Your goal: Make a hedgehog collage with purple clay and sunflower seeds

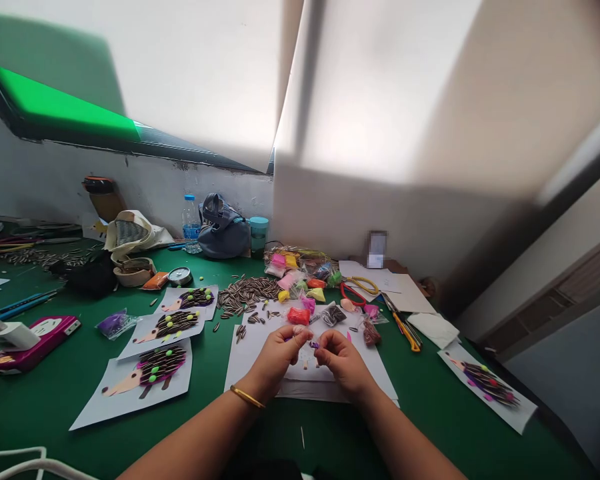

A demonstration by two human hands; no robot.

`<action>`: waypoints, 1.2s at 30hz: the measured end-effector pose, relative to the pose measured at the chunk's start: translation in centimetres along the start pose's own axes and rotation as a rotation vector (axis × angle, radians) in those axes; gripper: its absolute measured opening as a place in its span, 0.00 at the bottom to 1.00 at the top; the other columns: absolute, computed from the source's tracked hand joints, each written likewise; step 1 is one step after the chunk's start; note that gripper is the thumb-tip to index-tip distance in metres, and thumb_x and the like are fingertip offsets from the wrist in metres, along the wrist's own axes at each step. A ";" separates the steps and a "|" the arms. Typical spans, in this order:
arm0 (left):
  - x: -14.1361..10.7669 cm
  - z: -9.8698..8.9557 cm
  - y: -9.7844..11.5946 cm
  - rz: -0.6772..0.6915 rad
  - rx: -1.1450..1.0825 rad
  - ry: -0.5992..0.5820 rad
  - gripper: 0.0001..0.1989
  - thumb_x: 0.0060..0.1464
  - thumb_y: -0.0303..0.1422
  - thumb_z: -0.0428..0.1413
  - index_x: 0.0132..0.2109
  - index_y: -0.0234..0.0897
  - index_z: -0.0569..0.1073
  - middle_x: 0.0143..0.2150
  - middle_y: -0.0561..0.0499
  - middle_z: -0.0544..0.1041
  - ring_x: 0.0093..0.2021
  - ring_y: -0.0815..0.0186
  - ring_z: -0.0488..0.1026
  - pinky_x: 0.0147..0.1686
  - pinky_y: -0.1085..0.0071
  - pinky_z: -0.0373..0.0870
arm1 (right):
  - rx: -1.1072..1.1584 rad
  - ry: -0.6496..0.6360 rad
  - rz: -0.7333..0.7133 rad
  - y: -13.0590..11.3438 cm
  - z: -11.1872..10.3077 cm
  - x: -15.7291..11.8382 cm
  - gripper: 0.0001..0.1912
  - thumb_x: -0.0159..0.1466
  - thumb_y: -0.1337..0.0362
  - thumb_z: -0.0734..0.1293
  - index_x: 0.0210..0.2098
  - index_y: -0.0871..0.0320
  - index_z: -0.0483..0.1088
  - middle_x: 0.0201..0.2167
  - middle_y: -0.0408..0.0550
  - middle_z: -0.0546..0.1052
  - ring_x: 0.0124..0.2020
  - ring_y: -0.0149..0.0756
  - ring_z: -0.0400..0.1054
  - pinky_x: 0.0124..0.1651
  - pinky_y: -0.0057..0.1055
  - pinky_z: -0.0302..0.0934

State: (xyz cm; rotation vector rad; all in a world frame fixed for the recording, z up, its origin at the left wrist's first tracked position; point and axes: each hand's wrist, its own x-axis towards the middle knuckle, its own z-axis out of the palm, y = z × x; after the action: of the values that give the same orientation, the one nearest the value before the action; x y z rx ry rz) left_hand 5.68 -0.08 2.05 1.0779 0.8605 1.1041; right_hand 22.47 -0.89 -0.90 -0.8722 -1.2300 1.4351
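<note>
My left hand (276, 360) and my right hand (349, 365) meet over the white paper (245, 365) in front of me, fingers closed in a pinch. Between the fingertips shows a small purple piece of modelling clay (314, 345). The right thumb and forefinger grip it; a bit of purple also shows at the left fingers, partly hidden. Under the hands the sheet carries a faint drawing with small legs. Just beyond lie a red clay packet (299, 316), a black clay packet (333, 315) and a heap of striped sunflower seeds (247, 295).
Hedgehog pictures (150, 375) with seed spines lie at left, another hedgehog picture (485, 383) at right. Scissors (363, 287), a yellow cutter (410, 337) and a folded tissue (433, 329) are right. Behind stand a water bottle (191, 225), a blue bag (223, 230) and a phone (377, 249).
</note>
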 end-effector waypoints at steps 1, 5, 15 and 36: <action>0.0 0.0 0.0 0.009 0.018 -0.005 0.18 0.49 0.46 0.63 0.35 0.33 0.78 0.27 0.55 0.69 0.22 0.75 0.56 0.21 0.76 0.51 | 0.002 -0.006 0.001 0.1 0.0 0.0 0.17 0.54 0.57 0.76 0.29 0.56 0.64 0.24 0.38 0.68 0.27 0.29 0.60 0.32 0.28 0.53; -0.1 0.1 0.1 0.036 0.126 -0.014 0.19 0.51 0.48 0.61 0.34 0.32 0.77 0.28 0.53 0.71 0.22 0.75 0.57 0.21 0.76 0.53 | -0.013 -0.023 -0.005 0.1 -0.1 0.0 0.18 0.56 0.57 0.75 0.28 0.56 0.62 0.23 0.37 0.66 0.26 0.29 0.58 0.32 0.27 0.51; -0.2 0.1 0.3 0.063 0.230 -0.024 0.24 0.52 0.51 0.58 0.42 0.33 0.78 0.31 0.51 0.73 0.23 0.73 0.60 0.23 0.74 0.58 | 0.045 -0.098 0.016 0.3 -0.6 -0.1 0.19 0.53 0.55 0.76 0.30 0.56 0.63 0.26 0.38 0.66 0.29 0.30 0.59 0.34 0.28 0.52; -0.6 0.1 -0.8 0.344 0.538 -0.012 0.16 0.61 0.43 0.53 0.47 0.40 0.79 0.42 0.47 0.79 0.41 0.61 0.74 0.44 0.67 0.70 | -0.394 0.166 -0.092 0.1 -0.7 0.1 0.20 0.61 0.45 0.67 0.31 0.56 0.65 0.25 0.41 0.67 0.27 0.34 0.61 0.32 0.31 0.56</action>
State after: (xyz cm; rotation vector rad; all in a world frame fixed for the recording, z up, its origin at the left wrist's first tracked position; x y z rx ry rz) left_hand 5.85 -0.75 1.34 1.7263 1.0170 1.1741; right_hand 23.07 -0.67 -1.14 -1.1583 -1.4289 1.0396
